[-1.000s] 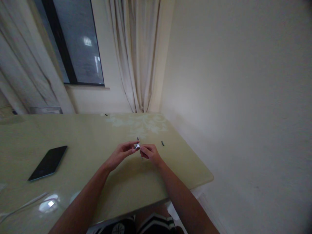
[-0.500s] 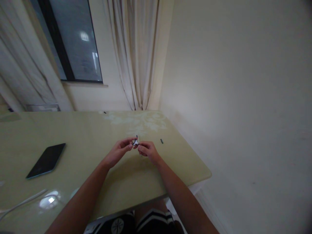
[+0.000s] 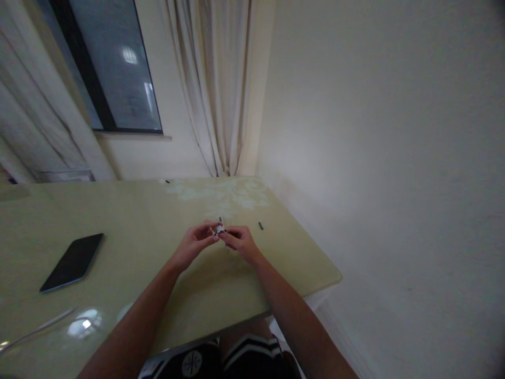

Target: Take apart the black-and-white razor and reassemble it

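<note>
Between my two hands, above the table, is a small white-and-black object [image 3: 220,229], too small and too covered by fingers to name. My left hand [image 3: 196,242] pinches its left side with thumb and fingers. From the right, my right hand [image 3: 240,242] closes thumb and fingertips on its other side. A thin dark piece [image 3: 220,219] shows just beyond the fingertips; whether it belongs to the held object I cannot tell. To the right of my right hand a small dark stick-like piece [image 3: 261,226] lies on the table.
The glossy pale-yellow table [image 3: 142,210] runs up to the curtains [image 3: 213,95] and the right wall. A black tablet [image 3: 73,262] lies at the left, with a white cable [image 3: 37,330] nearer me. Another tiny dark piece [image 3: 168,181] is at the far edge.
My right thumb has shifted slightly left and up along the small object. Both hands stay together around it. The whole view has moved slightly.
</note>
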{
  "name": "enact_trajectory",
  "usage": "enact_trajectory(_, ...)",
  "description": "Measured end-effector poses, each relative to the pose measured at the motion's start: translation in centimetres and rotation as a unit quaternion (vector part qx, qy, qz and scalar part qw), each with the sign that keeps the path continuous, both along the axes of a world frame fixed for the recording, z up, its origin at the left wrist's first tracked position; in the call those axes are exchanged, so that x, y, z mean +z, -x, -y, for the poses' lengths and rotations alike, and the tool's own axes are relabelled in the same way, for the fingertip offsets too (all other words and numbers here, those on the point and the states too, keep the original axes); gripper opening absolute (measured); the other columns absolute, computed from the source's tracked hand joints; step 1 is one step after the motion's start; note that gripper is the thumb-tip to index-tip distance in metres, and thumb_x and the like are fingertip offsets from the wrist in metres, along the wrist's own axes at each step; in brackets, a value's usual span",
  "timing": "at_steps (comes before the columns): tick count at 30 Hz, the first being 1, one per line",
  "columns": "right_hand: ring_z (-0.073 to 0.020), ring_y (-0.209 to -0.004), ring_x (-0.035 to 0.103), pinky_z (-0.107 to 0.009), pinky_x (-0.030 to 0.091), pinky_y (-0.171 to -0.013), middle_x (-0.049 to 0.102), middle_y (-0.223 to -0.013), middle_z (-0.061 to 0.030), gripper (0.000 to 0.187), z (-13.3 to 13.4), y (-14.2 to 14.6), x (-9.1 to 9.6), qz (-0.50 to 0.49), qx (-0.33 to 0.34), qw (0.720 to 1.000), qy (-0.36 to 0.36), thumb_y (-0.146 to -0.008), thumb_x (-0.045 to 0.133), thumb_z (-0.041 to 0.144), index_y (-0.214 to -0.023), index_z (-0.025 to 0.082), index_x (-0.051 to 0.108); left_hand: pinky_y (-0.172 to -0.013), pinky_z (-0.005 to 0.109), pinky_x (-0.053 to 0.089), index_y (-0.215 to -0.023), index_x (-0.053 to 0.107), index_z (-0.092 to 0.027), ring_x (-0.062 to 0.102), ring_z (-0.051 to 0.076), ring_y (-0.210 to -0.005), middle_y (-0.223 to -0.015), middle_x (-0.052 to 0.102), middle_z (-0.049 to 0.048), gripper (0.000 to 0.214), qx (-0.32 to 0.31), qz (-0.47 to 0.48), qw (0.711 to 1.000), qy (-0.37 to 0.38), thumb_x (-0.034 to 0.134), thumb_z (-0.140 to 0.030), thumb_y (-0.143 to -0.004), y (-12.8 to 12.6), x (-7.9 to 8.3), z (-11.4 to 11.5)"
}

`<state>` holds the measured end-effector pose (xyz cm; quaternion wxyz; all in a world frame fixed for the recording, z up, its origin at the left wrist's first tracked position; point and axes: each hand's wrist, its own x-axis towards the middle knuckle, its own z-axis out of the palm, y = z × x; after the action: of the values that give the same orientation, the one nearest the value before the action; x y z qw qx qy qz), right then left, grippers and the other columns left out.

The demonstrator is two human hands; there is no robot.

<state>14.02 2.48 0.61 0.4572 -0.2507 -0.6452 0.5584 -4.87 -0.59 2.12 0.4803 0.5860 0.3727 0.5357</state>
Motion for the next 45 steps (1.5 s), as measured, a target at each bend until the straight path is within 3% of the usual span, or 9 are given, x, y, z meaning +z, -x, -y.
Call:
enact_trajectory(4, -0.0075, -0.049, 0.036, -0.023, 0.025, -0.047, 0.048, -0.056, 0.0039, 0.039, -0.1, 0.0, -0.1, -0.006, 0.006, 1.000, 0.002, -0.082, 0.078, 0.054, -0.079, 0.015, 0.074, -0.078, 0.029, 0.051, -0.124, 0.074, -0.023, 0.064, 0.017, -0.083, -0.092, 0.073, 0.0034, 0.052, -0.004, -0.006, 1.000, -0.002, 0.088, -0.034, -0.075, 0.1, -0.1, 0.1)
enact_trajectory(15, -0.0084, -0.050, 0.039, -0.023, 0.028, -0.048, 0.050, -0.056, 0.0034, 0.037, 0.4, 0.0, 0.5, 0.013, -0.013, 1.000, -0.013, -0.082, 0.077, 0.051, -0.083, 0.014, 0.078, -0.081, 0.031, 0.050, -0.120, 0.077, -0.023, 0.064, 0.020, -0.088, -0.094, 0.074, 0.0052, 0.048, 0.013, -0.004, 1.000, 0.011, 0.086, -0.039, -0.076, 0.6, -0.7, -0.3)
enact_trajectory(25, -0.0116, -0.057, 0.049, -0.024, 0.036, -0.054, 0.060, -0.062, 0.0002, 0.033, 0.2, 0.0, 0.4, 0.044, -0.065, 0.993, -0.088, -0.085, 0.074, 0.048, -0.085, 0.015, 0.081, -0.076, 0.029, 0.043, -0.128, 0.074, -0.023, 0.057, 0.016, -0.080, -0.093, 0.073, 0.0049, 0.058, 0.016, 0.037, 0.999, 0.034, 0.084, -0.048, -0.077, -0.5, -1.3, -0.2)
enact_trajectory(32, -0.0146, -0.064, 0.059, -0.025, 0.044, -0.063, 0.072, -0.075, -0.0042, 0.026, 0.2, 0.3, 0.2, 0.061, -0.126, 0.971, -0.195, -0.088, 0.073, 0.043, -0.085, 0.019, 0.083, -0.070, 0.027, 0.040, -0.095, 0.081, -0.019, 0.051, 0.015, -0.074, -0.088, 0.072, 0.0049, 0.033, 0.051, 0.002, 0.999, 0.015, 0.080, -0.048, -0.080, -0.5, -0.6, -0.2)
enact_trajectory(37, -0.0150, -0.066, 0.061, -0.025, 0.046, -0.065, 0.073, -0.075, -0.0043, 0.023, 0.1, 0.1, 0.2, 0.073, -0.134, 0.960, -0.236, -0.090, 0.073, 0.040, -0.087, 0.020, 0.083, -0.069, 0.027, 0.040, -0.093, 0.081, -0.020, 0.050, 0.015, -0.071, -0.083, 0.070, 0.0032, 0.031, 0.061, 0.006, 0.998, 0.019, 0.080, -0.048, -0.079, -0.5, -0.6, -0.2)
enact_trajectory(45, -0.0151, -0.068, 0.061, -0.025, 0.045, -0.066, 0.072, -0.077, -0.0042, 0.021, 0.1, 0.2, 0.1, 0.064, -0.134, 0.961, -0.232, -0.090, 0.073, 0.038, -0.092, 0.020, 0.083, -0.068, 0.027, 0.040, -0.093, 0.081, -0.020, 0.050, 0.014, -0.070, -0.080, 0.069, 0.0024, 0.033, 0.069, 0.022, 0.997, 0.023, 0.082, -0.049, -0.077, -0.3, -0.8, -0.5)
